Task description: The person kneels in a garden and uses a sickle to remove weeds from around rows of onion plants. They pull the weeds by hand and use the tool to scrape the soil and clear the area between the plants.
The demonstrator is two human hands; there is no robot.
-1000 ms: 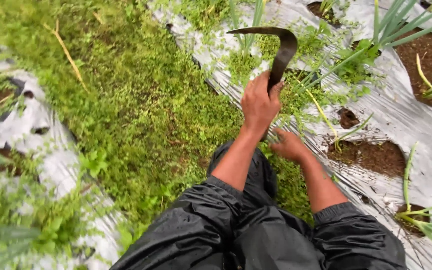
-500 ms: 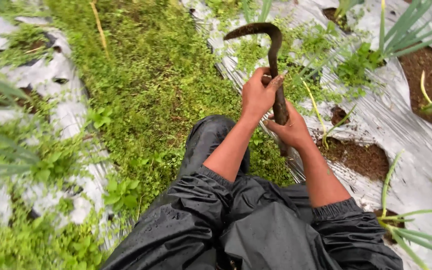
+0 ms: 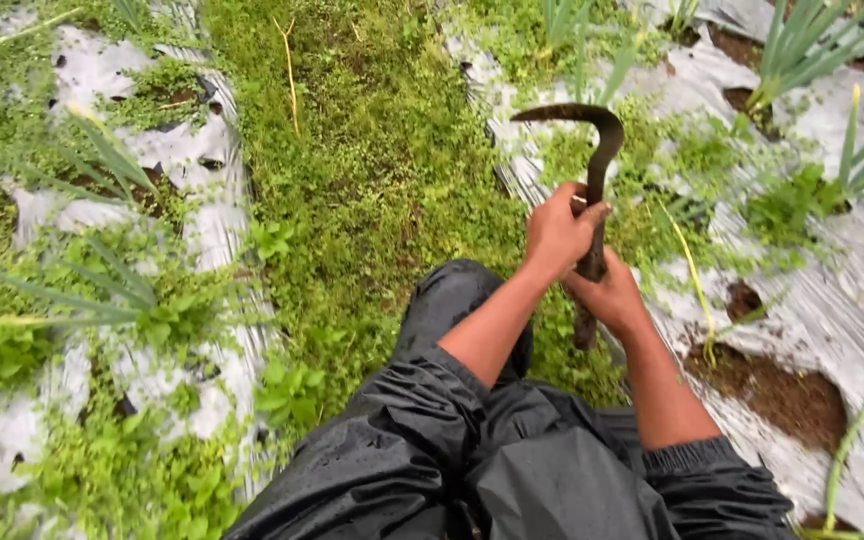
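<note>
2 hands grip 1 sickle above a weedy furrow. The left hand is closed around the upper part of the handle, just below the dark curved blade, whose tip points to the left. The right hand is closed around the handle lower down, touching the left hand; the butt of the handle shows below it. The sickle stands nearly upright, over the edge of the silver plastic sheet covering the bed on the right. Low green weeds fill the furrow between this bed and a second sheeted bed on the left. Patches of bare soil lie near the right hand. Both arms come out of black wet sleeves.
</note>
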